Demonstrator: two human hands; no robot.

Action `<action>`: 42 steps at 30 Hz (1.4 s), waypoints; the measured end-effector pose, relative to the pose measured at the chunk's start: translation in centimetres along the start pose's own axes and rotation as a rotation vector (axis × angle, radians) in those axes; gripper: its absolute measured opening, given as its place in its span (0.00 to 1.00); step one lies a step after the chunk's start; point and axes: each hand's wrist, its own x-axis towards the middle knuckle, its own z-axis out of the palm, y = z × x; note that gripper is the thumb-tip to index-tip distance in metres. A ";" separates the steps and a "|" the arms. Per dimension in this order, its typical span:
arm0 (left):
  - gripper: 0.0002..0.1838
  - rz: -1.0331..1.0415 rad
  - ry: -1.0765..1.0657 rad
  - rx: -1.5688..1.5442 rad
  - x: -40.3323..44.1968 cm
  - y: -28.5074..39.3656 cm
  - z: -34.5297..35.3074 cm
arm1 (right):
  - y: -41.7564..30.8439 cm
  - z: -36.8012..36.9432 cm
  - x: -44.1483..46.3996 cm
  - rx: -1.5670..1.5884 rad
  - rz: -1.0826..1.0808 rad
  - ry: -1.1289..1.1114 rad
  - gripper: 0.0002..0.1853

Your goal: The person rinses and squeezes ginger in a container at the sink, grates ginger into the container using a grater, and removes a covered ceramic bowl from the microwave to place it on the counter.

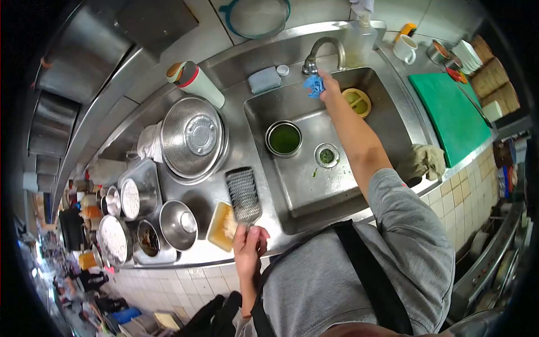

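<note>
My left hand (250, 241) is closed around the handle of a flat metal grater (243, 194), held up over the counter at the sink's left. Partly behind the grater is a yellow tub (219, 233) with pale shreds in it. Across the sink, my right hand (330, 90) grips a crumpled blue cloth or scrubber (314, 86) just below the faucet (327, 45). In the sink basin (303, 194) stand a round metal pot (284, 139) of green liquid and a yellow round container (357, 103). Green scraps lie around the drain (326, 155).
Stacked metal colanders (192, 137), a steel bowl (178, 226) and tubs of white food (115, 238) stand on the left counter. A folded cloth (265, 80) lies behind the sink. On the right are a green cutting board (449, 118), a rag (425, 162) and a white mug (405, 49).
</note>
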 end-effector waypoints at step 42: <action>0.20 0.317 -0.376 1.591 21.0 -3.8 18.5 | 10.0 -13.9 -9.4 -0.395 0.085 -0.140 0.11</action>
